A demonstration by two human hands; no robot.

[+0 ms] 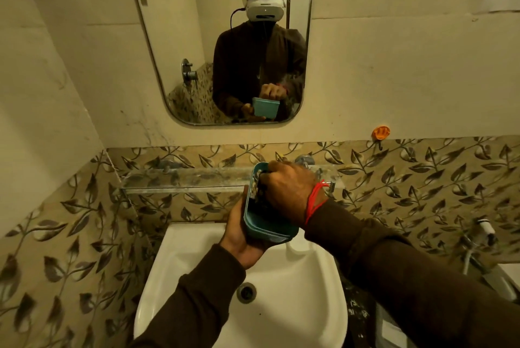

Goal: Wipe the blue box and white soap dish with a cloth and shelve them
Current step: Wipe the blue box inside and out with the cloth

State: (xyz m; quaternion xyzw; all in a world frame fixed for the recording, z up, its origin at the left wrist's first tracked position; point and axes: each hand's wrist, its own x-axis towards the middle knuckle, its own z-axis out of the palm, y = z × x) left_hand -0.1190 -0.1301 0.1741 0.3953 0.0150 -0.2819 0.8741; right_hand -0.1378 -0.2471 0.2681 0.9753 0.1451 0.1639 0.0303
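The blue box [264, 228] is held above the white sink, tilted with its open side toward me. My left hand [241, 238] grips it from underneath and on its left side. My right hand [287, 190] is inside the box, closed on a dark patterned cloth [256, 186] pressed against the inner wall. A red thread circles my right wrist. The glass shelf [183, 179] runs along the wall just behind the box. No white soap dish shows in this view.
The white sink [197, 269] with its drain [246, 292] lies below my hands. A tap [304, 161] sits behind my right hand. A mirror [225, 38] hangs above, an orange hook [381, 132] at right, and a hand spray [485, 231] at far right.
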